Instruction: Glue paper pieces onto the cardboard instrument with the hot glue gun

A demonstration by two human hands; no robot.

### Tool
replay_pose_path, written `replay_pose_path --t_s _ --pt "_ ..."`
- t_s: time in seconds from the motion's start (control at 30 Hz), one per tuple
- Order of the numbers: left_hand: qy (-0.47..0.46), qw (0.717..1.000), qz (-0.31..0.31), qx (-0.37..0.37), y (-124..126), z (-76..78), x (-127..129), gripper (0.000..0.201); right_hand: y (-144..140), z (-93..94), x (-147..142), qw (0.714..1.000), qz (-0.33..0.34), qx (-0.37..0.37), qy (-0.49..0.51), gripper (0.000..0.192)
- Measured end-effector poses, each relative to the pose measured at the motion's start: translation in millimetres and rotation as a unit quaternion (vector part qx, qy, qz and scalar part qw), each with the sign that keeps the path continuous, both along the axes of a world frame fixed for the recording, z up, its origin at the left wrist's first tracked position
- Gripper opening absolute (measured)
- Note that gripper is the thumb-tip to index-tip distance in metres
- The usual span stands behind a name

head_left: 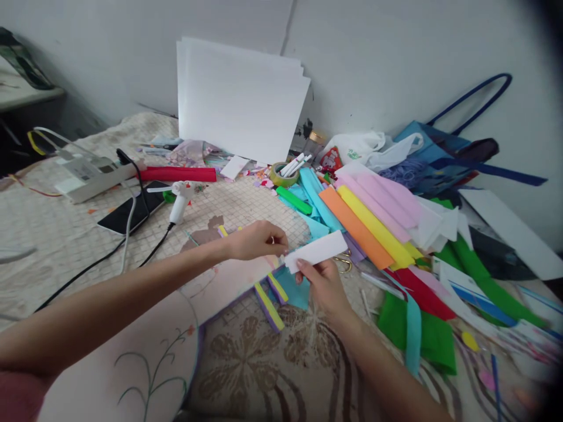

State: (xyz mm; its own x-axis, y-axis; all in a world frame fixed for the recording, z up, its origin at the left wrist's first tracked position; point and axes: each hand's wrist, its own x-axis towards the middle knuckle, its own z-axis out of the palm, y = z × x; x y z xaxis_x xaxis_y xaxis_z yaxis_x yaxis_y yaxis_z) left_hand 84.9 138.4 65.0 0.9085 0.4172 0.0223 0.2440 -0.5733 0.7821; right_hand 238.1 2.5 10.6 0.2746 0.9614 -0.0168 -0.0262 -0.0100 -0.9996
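Two hands meet over the middle of the bed, both pinched on a white strip (316, 251) of foam or card: the right hand (323, 284) grips its lower edge from beneath with thumb and fingers closed on it, and the left hand (257, 239) nips its left end with closed fingertips. The strip hangs just above a teal piece (294, 288) and two short yellow-and-purple bars (269, 305) that lie on the bedcover by a pink patterned cushion (145, 346). Behind the strip, toward the far right of the bed, a fan of coloured foam sheets (367, 220) spreads out, orange, yellow and pink on top, with green sheets (424, 334) nearer the right edge. A glue gun (179, 202) lies to the far left of the hands beside a dark phone (132, 212), its cable trailing to the left edge. White boards (237, 99) lean on the wall at the far edge
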Motion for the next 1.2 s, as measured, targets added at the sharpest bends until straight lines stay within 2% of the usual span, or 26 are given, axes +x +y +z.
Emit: replay_pose_path --t_s 0.1,0.23,0.27,0.33,0.37,0.43,0.47,0.53,0.63,0.73,0.83,1.03,1.1,1.2 --pt "-0.019 0.998 0.055 0.010 15 5.5 -1 0.017 7 4.7 9 1.000 -0.009 0.014 -0.008 0.020" --pt "-0.049 0.977 0.204 0.044 58 8.5 -5 0.021 28 12.6 31 0.996 -0.034 0.026 -0.076 0.019" --pt "-0.058 0.969 0.237 0.047 71 7.7 -6 0.021 35 14.2 38 0.995 -0.032 0.032 -0.088 0.022" --pt "-0.070 0.957 0.279 0.038 95 4.9 -6 0.006 52 16.4 50 0.993 -0.020 0.027 -0.116 0.034" --pt "-0.074 0.955 0.286 0.026 105 3.2 -6 0.014 61 16.9 55 0.990 -0.007 0.022 -0.136 0.037" --pt "-0.076 0.954 0.290 -0.009 121 -0.7 -4 0.037 79 16.5 62 0.986 0.025 0.006 -0.166 0.035" --pt "-0.075 0.953 0.291 -0.030 127 -2.8 -3 0.038 88 15.6 64 0.985 0.041 0.001 -0.170 0.031" --pt "-0.069 0.949 0.296 -0.082 135 -7.3 0 0.032 103 13.1 64 0.985 0.057 0.002 -0.163 0.025" --pt "-0.066 0.936 0.295 -0.178 139 -14.2 4 0.033 123 9.2 55 0.990 0.059 0.014 -0.128 0.022" --pt "-0.077 0.919 0.265 -0.280 138 -19.1 3 0.033 140 9.3 38 0.994 0.064 0.036 -0.074 0.025" --pt "-0.097 0.899 0.241 -0.352 135 -21.9 1 0.033 156 13.7 18 0.994 0.086 0.061 -0.027 0.029" --pt "-0.137 0.870 0.219 -0.421 130 -28.4 4 0.031 183 17.3 -12 0.987 0.134 0.088 0.014 0.027" --pt "-0.144 0.861 0.216 -0.437 130 -29.3 3 0.030 191 14.8 -12 0.988 0.125 0.092 0.010 0.024" --pt "-0.147 0.849 0.215 -0.460 130 -27.0 -4 0.027 201 11.8 3 0.991 0.094 0.096 -0.002 0.024"
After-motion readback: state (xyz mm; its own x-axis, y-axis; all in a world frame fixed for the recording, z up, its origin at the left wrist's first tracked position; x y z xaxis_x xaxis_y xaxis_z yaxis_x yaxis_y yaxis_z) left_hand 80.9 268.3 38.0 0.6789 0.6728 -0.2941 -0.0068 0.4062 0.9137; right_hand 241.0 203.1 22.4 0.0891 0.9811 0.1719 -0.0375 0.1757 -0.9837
